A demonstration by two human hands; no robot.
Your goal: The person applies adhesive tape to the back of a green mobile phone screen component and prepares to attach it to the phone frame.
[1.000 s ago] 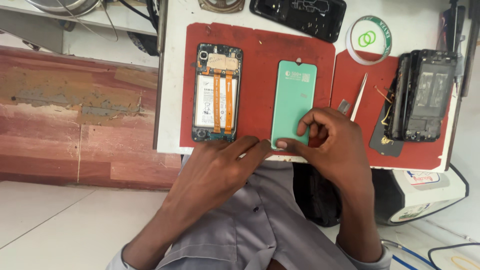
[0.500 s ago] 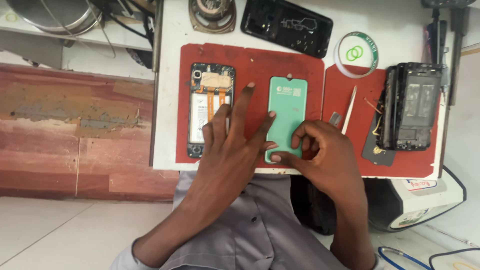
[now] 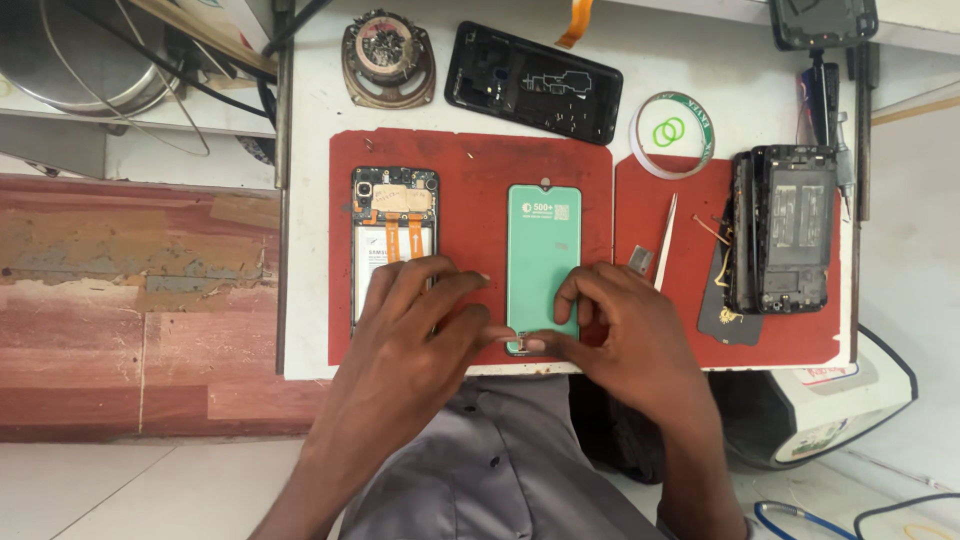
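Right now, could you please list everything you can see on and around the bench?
Green panel: 1, green, middle of left mat.
Open phone: 1, back off, left of panel.
Mats: 2, red, on white table.
Black cover: 1, above mats.
Speaker: 1, rusty, top left.
Tape roll: 1, white and green, top right.
Tweezers: 1, between mats.
Frames: stack, black, right mat.
Metal bowl: 1, far left.
Left hand: at panel's bottom edge.
Right hand: at panel's bottom edge.

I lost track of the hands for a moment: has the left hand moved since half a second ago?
Yes. The left hand drew back off the green screen panel, toward the red mat's near edge.
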